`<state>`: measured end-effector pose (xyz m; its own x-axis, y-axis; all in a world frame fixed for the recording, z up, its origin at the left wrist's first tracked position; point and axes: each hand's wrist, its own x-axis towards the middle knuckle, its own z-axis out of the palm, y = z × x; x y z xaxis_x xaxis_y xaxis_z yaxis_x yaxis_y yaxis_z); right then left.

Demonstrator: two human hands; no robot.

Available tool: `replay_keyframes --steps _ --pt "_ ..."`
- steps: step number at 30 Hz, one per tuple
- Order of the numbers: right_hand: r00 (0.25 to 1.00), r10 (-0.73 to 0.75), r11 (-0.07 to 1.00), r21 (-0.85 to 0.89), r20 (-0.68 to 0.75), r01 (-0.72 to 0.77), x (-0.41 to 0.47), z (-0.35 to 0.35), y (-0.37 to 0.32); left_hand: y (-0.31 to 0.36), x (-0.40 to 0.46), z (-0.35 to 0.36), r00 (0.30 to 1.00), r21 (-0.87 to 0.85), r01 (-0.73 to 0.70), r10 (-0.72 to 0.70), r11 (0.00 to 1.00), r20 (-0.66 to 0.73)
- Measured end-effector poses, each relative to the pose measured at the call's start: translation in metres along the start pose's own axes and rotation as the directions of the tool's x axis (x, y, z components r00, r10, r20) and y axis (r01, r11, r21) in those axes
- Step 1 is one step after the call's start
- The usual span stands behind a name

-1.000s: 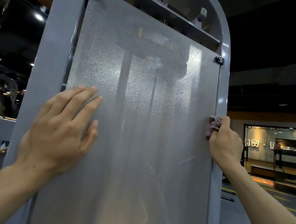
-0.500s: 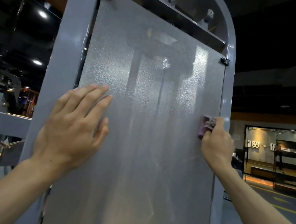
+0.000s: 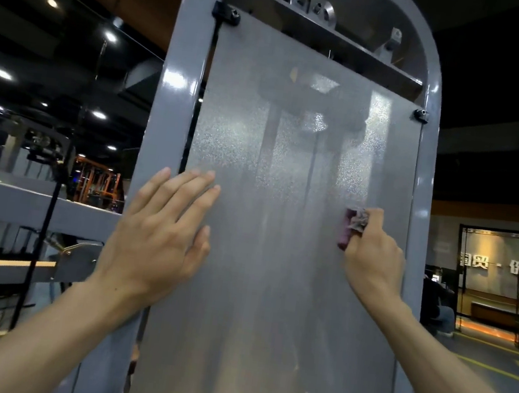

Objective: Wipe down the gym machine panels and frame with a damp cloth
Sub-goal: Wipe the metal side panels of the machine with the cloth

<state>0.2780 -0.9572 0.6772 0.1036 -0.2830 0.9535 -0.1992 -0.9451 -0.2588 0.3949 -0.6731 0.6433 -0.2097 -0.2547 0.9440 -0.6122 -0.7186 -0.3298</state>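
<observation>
Now right hand (image 3: 372, 257) presses cloth (image 3: 351, 226) on panel (image 3: 275, 264)

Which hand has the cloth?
The right hand grips the bunched purple cloth against the frosted panel; the left hand lies flat, holding nothing.

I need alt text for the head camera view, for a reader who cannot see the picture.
A person's right hand presses a bunched purple cloth against the frosted panel of a grey gym machine, near the panel's right edge. The left hand lies flat with straight fingers on the panel's left side, beside the grey frame. A dim gym with ceiling lights lies behind.
</observation>
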Motion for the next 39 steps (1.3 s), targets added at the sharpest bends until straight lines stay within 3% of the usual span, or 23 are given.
replay_keyframes --steps 3,7,11,16,21,24,28,30,35,37,39 --pt "0.998 -0.069 0.995 0.076 0.001 0.069 -0.008 0.008 -0.047 0.003 -0.014 0.001 0.999 0.008 0.02 -0.02 1.0 0.025" --pt "0.96 -0.277 0.95 0.138 -0.043 0.281 -0.017 0.029 -0.095 0.007 -0.022 0.006 0.999 0.012 0.029 -0.029 1.0 0.025" --pt "0.955 -0.236 0.965 0.076 -0.181 0.252 -0.015 0.026 -0.071 0.006 -0.022 0.005 0.999 0.004 0.044 -0.044 0.999 0.009" --pt "0.967 -0.169 0.971 0.134 -0.192 0.197 -0.02 0.035 -0.089 0.008 -0.022 0.004 0.997 -0.018 0.078 -0.078 0.997 0.012" --pt "0.878 -0.412 0.902 0.025 -0.242 0.43 -0.022 0.047 -0.133 0.007 -0.022 0.002 0.992 -0.056 0.124 -0.125 0.991 -0.016" --pt "0.903 -0.334 0.939 -0.011 -0.271 0.344 -0.014 0.041 -0.099 0.007 -0.022 0.001 0.991 -0.082 0.132 -0.134 0.988 -0.016" --pt "0.962 -0.184 0.979 0.051 -0.203 0.198 -0.011 0.041 -0.081 0.007 -0.024 0.002 0.99 -0.119 0.13 -0.135 0.984 -0.034" --pt "0.943 -0.249 0.961 0.061 -0.222 0.268 -0.014 0.045 -0.11 0.007 -0.024 0.002 0.989 -0.146 0.132 -0.141 0.98 -0.053" --pt "0.784 -0.57 0.796 0.071 -0.245 0.601 -0.023 0.049 -0.166 0.007 -0.023 0.003 0.983 -0.194 0.128 -0.151 0.973 -0.108" --pt "0.768 -0.594 0.785 0.035 -0.24 0.619 -0.009 0.043 -0.165 0.006 -0.024 0.003 0.983 -0.182 0.123 -0.145 0.976 -0.113" --pt "0.808 -0.543 0.825 0.03 -0.23 0.564 0.016 0.034 -0.169 0.005 -0.025 0.004 0.983 -0.178 0.124 -0.145 0.976 -0.11"
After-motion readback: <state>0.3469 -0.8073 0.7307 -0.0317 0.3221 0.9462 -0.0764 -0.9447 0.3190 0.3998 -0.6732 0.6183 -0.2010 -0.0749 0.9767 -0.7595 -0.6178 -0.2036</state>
